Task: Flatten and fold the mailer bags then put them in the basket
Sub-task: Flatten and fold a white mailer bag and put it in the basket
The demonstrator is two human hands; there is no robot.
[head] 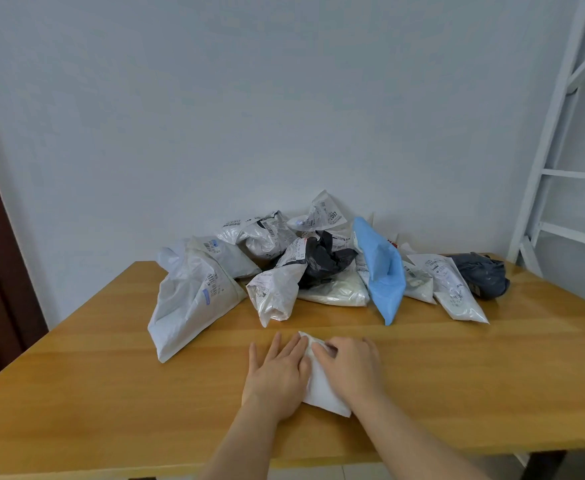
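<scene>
Your wooden table (111, 393) stands against a white wall, with crumpled mailer bags (318, 268) heaped at its far edge. Nearer you, your left hand (277, 375) and right hand (349, 368) press flat-fingered on a folded white mailer (322, 389).

My hands (313, 370) cover most of the folded white mailer (320, 388). Its far corner and near edge show. Label print on the piled bags (318, 265) is too small to read.
</scene>
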